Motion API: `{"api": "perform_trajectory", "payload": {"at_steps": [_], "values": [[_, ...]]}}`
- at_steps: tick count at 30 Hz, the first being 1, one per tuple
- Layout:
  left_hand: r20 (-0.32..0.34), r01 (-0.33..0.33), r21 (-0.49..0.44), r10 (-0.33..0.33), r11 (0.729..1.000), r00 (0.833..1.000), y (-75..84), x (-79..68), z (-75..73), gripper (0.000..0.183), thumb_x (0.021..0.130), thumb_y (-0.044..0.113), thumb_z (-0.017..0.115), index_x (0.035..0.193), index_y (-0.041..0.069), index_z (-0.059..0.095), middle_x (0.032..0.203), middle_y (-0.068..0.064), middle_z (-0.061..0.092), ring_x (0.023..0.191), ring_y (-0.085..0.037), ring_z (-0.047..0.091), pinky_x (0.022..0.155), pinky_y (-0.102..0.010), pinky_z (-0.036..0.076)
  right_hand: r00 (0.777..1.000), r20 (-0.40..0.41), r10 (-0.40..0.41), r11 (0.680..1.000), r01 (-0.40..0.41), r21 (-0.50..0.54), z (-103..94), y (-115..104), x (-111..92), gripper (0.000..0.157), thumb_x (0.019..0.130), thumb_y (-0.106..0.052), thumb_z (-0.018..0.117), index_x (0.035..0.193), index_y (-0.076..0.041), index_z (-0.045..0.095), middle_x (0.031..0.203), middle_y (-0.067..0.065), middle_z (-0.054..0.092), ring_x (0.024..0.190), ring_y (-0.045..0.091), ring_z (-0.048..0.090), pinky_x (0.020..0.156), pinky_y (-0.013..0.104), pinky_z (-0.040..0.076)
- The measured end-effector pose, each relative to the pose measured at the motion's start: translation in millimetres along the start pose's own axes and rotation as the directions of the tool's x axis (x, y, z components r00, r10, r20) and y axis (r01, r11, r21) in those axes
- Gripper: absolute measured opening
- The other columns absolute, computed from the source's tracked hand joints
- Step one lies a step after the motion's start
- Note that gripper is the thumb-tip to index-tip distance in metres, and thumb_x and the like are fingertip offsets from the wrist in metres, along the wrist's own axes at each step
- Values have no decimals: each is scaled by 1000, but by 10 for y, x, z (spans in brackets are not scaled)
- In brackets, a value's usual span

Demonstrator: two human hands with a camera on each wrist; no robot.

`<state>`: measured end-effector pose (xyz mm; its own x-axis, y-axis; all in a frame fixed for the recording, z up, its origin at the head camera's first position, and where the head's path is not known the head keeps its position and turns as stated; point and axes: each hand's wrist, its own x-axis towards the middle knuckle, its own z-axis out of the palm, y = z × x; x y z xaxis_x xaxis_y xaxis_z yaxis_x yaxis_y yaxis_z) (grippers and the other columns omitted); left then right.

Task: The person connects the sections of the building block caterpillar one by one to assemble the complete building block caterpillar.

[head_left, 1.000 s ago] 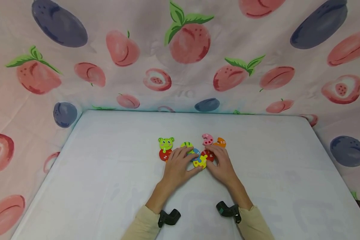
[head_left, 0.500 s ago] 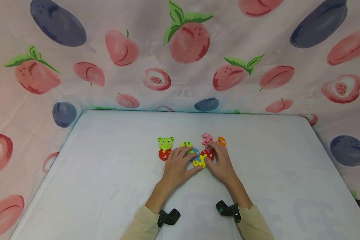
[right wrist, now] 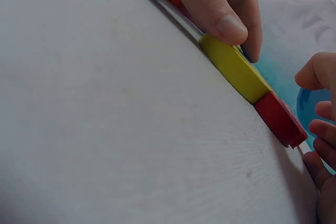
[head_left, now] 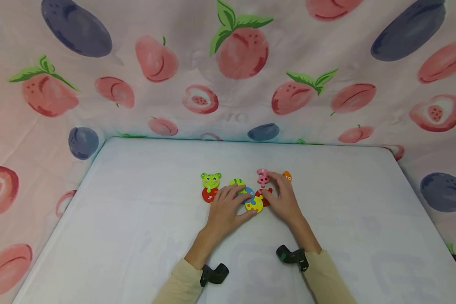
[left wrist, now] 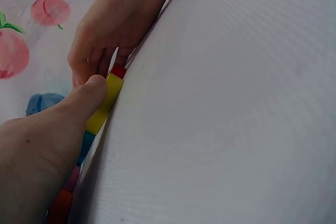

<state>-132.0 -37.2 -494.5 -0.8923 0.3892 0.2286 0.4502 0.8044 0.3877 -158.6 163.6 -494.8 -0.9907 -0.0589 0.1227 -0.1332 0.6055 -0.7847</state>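
Colourful numbered puzzle pieces form a caterpillar on the table, starting at a green smiling head [head_left: 211, 180] and a red piece marked 2 [head_left: 209, 195]. My left hand [head_left: 224, 213] holds the joined middle pieces, its thumb against the edge of the yellow piece [right wrist: 233, 66] and its fingertips over the blue piece [head_left: 247, 195]. A red end piece [right wrist: 280, 119] adjoins the yellow one. Above that end is my right hand [head_left: 286, 204], thumb over the red piece and index finger beside a loose pink piece [head_left: 263, 179]. An orange piece [head_left: 287, 175] shows behind the right fingers.
The white table [head_left: 137, 236] meets a fruit-patterned cloth [head_left: 235, 101] along its back edge. Near the left index finger a green striped piece [head_left: 237, 182] is partly visible. Black wrist cameras [head_left: 215, 275] sit at both sleeves.
My right hand has shifted slightly up and right, and its index finger has moved from over the pink piece to its right side. The orange piece shows farther right. My left hand stays put.
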Motion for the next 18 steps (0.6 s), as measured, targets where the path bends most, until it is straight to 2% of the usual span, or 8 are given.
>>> {"api": "perform_trajectory", "payload": {"at_steps": [8, 13, 18], "values": [[11, 6, 2, -6, 1000, 1000, 8, 5, 2, 54, 82, 57, 67, 129, 32, 62, 144, 6, 50, 134, -16, 41, 115, -43, 34, 999, -7, -35, 999, 35, -24, -36, 79, 160, 57, 87, -21, 69, 138, -9, 48, 142, 12, 48, 134, 30, 41, 112, 55, 37], [16, 4, 1, -4, 1000, 1000, 16, 2, -12, 53, 82, 56, 68, 129, 31, 62, 143, 5, 51, 134, -16, 42, 115, -43, 34, 999, 23, -38, 997, 39, -63, -36, 101, 231, 62, 84, -27, 73, 138, -8, 49, 142, 14, 48, 135, 33, 37, 112, 59, 32], [12, 6, 8, -6, 1000, 1000, 11, 6, -17, 53, 82, 57, 68, 128, 31, 62, 143, 5, 51, 134, -17, 42, 115, -43, 35, 998, 37, -58, 992, 62, -110, -20, 119, 273, 56, 84, -28, 74, 132, -7, 55, 139, 16, 52, 135, 35, 36, 114, 60, 27]]}}
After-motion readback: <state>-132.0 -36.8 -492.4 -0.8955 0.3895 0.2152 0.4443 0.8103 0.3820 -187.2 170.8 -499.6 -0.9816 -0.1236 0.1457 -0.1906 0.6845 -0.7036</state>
